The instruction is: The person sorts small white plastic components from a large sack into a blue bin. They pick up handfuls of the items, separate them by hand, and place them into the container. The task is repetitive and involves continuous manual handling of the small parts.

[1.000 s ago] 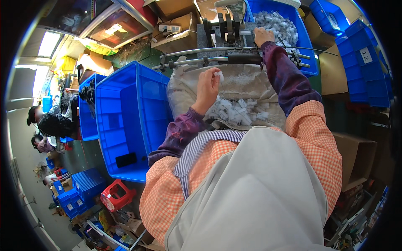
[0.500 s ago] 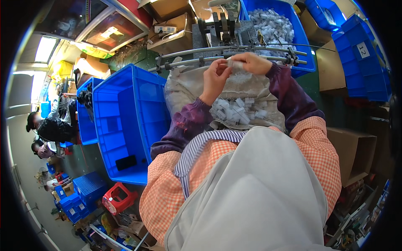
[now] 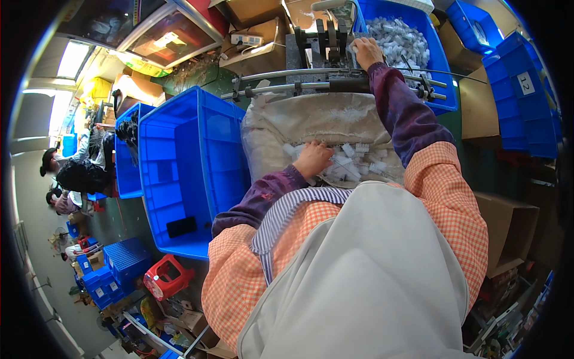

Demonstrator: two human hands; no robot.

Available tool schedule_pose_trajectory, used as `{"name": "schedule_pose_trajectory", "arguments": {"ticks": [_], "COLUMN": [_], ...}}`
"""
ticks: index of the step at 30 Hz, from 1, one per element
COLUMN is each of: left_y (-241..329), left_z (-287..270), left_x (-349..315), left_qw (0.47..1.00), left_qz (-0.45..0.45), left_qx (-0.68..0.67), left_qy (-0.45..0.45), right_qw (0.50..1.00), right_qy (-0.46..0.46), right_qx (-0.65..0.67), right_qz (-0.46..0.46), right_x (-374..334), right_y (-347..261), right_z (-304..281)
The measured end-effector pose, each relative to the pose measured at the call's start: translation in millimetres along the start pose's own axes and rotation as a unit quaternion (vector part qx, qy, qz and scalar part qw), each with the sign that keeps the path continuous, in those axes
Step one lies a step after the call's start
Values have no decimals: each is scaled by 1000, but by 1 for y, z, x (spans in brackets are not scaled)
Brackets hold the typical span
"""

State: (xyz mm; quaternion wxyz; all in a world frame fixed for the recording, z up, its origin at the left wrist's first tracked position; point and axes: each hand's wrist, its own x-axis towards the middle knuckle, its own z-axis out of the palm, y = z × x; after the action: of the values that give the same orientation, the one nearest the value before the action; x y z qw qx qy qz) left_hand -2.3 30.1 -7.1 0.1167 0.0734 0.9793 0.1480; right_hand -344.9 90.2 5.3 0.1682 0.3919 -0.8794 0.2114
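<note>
Apparently picking, the left hand (image 3: 313, 159) bends over white pieces (image 3: 357, 161) beneath its fingers, the right hand (image 3: 366, 52) curls at the machine (image 3: 330, 44) below its own, neither grasp can be told, and taking one piece calls for separating it.

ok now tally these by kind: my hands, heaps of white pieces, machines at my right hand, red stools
Hands: 2 (left hand, right hand)
Heaps of white pieces: 2 (heap on the cloth, heap in the blue bin)
Machine: 1
Red stool: 1
Total: 6, counting each heap once; single pieces overlap too much to count.
</note>
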Motion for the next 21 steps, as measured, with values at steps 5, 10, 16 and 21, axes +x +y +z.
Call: {"name": "schedule_pose_trajectory", "arguments": {"ticks": [5,10,16,21], "left_y": [-13,-12,-15,-35], "left_z": [8,-22,-61,-56], "left_x": [11,10,11,18], "left_qw": [1000,999,992,983], "left_qz": [-5,-31,-9,-34], "left_qx": [-22,-14,-19,-7], "left_qy": [14,32,128,182], "right_qw": [998,997,991,984], "right_qy": [29,-14,-47,-82], "right_qx": [50,73,-29,-104], "right_qz": [-24,-6,123,115], "right_x": [3,5,-2,-20], "right_y": [5,5,3,-7], "right_z": [8,1,-21,-34]}}
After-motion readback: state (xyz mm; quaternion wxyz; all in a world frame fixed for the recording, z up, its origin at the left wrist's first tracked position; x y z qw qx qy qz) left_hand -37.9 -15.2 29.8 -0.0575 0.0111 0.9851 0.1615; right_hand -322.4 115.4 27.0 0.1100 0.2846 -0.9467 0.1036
